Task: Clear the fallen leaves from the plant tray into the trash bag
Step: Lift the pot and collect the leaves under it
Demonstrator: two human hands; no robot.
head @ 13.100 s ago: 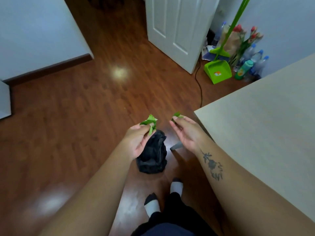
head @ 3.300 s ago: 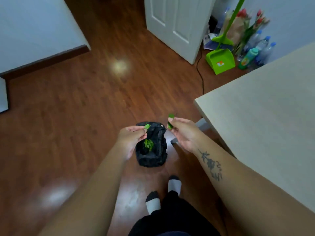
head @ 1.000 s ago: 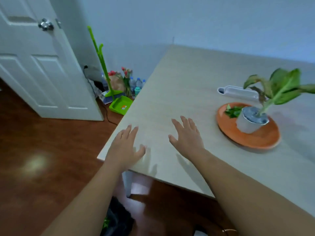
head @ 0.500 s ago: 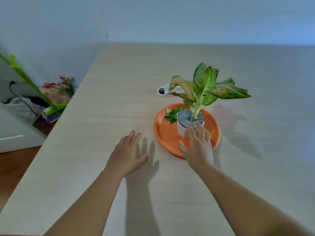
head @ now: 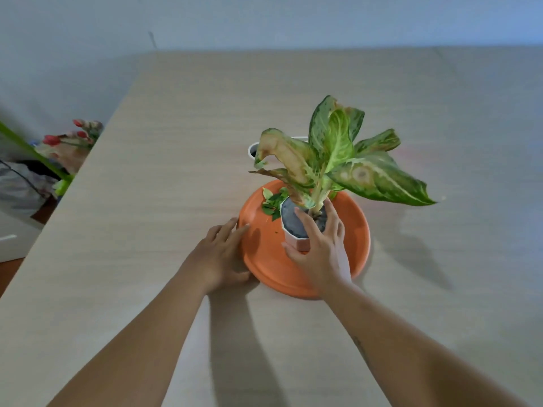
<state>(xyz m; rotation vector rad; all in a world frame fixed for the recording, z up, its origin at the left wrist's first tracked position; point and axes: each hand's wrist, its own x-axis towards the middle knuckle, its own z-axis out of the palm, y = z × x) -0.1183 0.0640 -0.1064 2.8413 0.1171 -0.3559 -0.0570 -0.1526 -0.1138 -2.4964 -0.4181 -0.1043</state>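
Table (head: 176,160): pale wood-grain.
White container (head: 253,148): behind the plant, mostly hidden, possibly a tray.
Flowers (head: 70,139): red-tipped, left, off the table.

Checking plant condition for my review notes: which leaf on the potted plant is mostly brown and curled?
The leaf drooping at the plant's left, above the tray's fallen leaves. The other leaves are mostly green and spread out.

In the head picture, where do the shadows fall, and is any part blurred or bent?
Head view: soft shadows of both arms fall on the table toward the camera; the plant throws a faint shadow to the right. The left background is blurred, and the table edges look bent by the wide lens.
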